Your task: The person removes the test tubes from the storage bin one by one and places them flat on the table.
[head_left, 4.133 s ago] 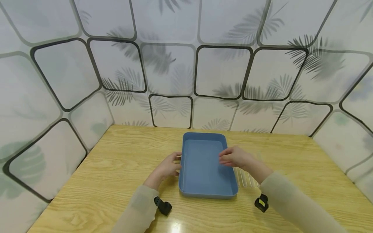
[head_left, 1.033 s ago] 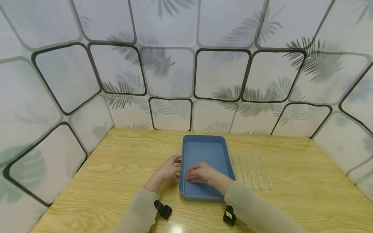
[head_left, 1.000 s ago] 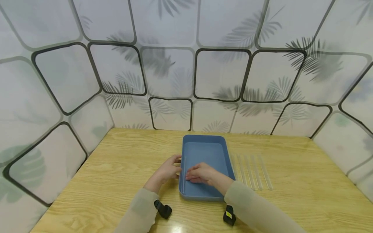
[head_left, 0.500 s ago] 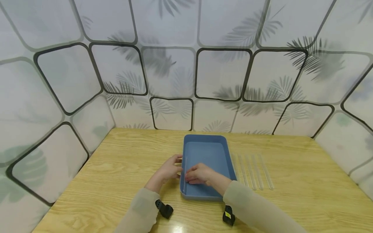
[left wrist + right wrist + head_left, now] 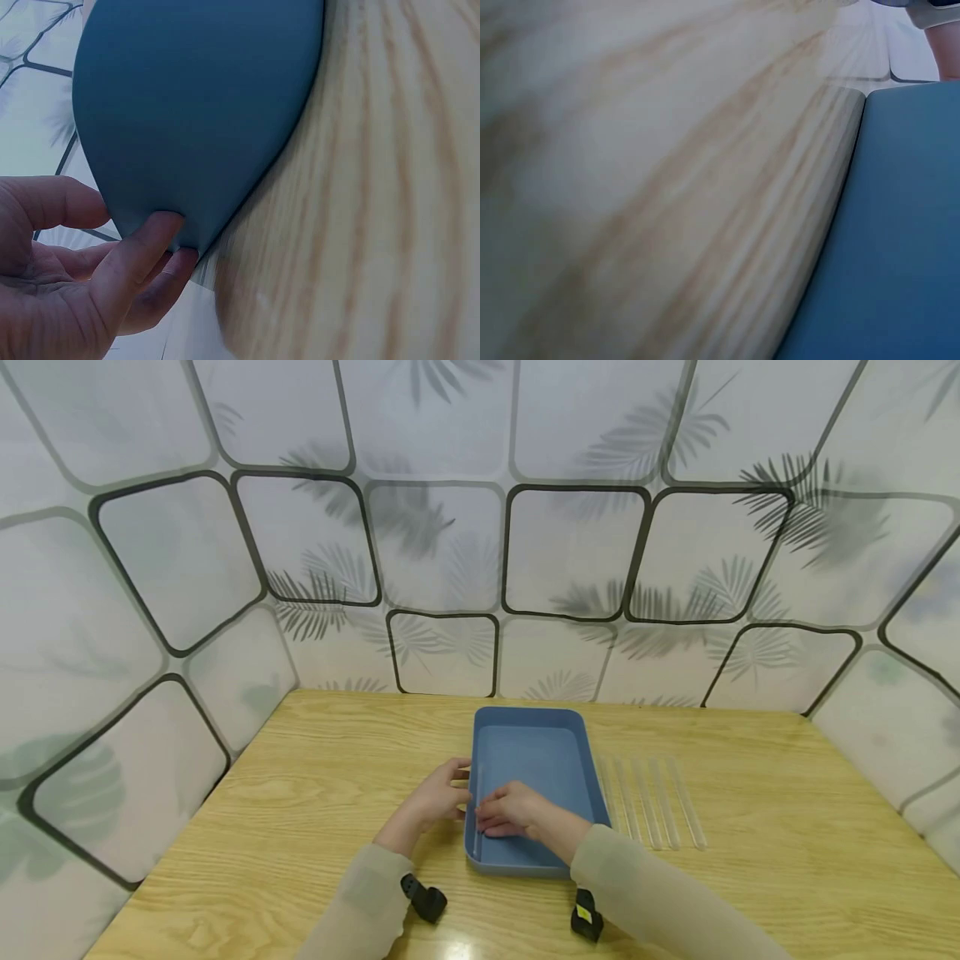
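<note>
A blue rectangular tray (image 5: 536,747) lies lengthwise on the table. My left hand (image 5: 433,795) rests against its left side; in the left wrist view, fingertips (image 5: 166,223) touch the smooth outer wall. Inside the tray, my right hand (image 5: 513,811) is at the left edge, its fingers bent down and pinching a slim clear tube (image 5: 477,843) that runs along the left wall. Part of this tube is hidden by the fingers. In the right wrist view only the tray's outer side (image 5: 900,225) and wood show, not the fingers.
Several more clear tubes (image 5: 663,806) lie side by side on the wooden table (image 5: 337,760), right of the tray. A patterned curtain (image 5: 442,543) closes off the back and sides. Black wrist cameras (image 5: 424,898) hang below both sleeves.
Some seconds ago the right hand was over the tray's right side; it has since moved to the left wall. Over the last second its fingers curl slightly more. The left hand stays put.
</note>
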A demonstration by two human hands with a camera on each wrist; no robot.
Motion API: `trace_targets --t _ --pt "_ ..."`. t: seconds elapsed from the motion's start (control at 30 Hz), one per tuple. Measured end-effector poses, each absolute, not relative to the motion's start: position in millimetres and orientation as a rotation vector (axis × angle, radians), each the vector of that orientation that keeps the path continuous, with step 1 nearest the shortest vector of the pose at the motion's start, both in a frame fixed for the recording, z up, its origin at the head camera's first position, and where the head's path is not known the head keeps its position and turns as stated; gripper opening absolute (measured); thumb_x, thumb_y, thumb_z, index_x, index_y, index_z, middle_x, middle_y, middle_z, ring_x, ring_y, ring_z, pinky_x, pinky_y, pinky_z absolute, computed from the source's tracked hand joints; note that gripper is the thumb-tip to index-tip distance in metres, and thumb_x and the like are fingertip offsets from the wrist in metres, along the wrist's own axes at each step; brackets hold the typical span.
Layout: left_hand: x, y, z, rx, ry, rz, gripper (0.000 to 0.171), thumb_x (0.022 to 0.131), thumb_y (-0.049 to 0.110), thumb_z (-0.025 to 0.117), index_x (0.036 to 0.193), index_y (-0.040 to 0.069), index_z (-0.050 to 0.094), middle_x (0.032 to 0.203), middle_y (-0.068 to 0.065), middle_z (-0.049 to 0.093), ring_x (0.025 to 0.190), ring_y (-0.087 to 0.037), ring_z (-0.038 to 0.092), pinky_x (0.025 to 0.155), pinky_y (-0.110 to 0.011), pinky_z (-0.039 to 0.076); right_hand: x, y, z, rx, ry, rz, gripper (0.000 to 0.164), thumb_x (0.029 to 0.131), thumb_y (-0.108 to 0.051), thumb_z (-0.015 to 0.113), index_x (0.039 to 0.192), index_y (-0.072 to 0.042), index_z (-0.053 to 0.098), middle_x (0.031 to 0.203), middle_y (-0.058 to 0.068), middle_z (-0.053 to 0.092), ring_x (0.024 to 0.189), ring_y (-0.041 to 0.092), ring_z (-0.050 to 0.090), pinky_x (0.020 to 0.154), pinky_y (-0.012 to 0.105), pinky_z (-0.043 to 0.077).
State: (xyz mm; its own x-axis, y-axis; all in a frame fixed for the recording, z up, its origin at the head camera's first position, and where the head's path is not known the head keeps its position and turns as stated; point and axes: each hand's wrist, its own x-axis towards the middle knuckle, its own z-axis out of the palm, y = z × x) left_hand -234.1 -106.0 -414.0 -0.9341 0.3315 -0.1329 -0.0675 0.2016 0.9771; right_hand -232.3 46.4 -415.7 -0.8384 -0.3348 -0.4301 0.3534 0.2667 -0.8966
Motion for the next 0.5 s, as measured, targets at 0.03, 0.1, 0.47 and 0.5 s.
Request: trace_targets --t 0.03,0.1,0.47,0.5 --pt "-234.2 -105.9 -413.8 0.242 2.169 1.789 0.057 0.077 -0.009 0.044 0.132 -0.005 0.029 0.127 -0.029 0.032 0.107 -0.039 0.044 0.069 -0.042 0.050 -232.5 46.4 -415.7 0.018 1.987 -1.622 0.023 0.082 -0.002 0.057 0.101 0.012 0.056 0.077 0.012 0.064 0.072 0.018 0.062 0.065 0.031 0.051" --pt "-234.4 -105.9 -413.5 0.244 2.171 1.788 0.057 0.077 -0.010 0.044 0.132 -0.005 0.029 0.127 -0.029 0.032 0.107 -0.039 0.044 0.069 -0.042 0.050 -232.5 46.4 -416.1 0.014 1.985 -1.622 0.023 0.082 -0.002 0.057 0.101 0.012 0.056 0.078 0.012 0.064 0.071 0.018 0.062 0.064 0.031 0.051" --pt "-234.0 -104.8 -413.5 0.224 2.178 1.781 0.057 0.077 -0.009 0.044 0.132 -0.004 0.029 0.127 -0.029 0.032 0.109 -0.041 0.042 0.069 -0.042 0.050 -230.5 48.4 -413.2 0.052 1.957 -1.694 0.024 0.082 0.001 0.057 0.104 0.010 0.051 0.079 0.012 0.061 0.069 0.019 0.061 0.065 0.031 0.051" --pt "-233.9 -104.7 -413.5 0.220 2.182 1.778 0.057 0.077 -0.009 0.044 0.132 -0.004 0.030 0.127 -0.029 0.032 0.109 -0.041 0.042 0.069 -0.042 0.050 -230.3 48.6 -412.7 0.054 1.956 -1.702 0.024 0.082 0.001 0.057 0.104 0.009 0.051 0.079 0.012 0.061 0.068 0.018 0.060 0.065 0.031 0.051"
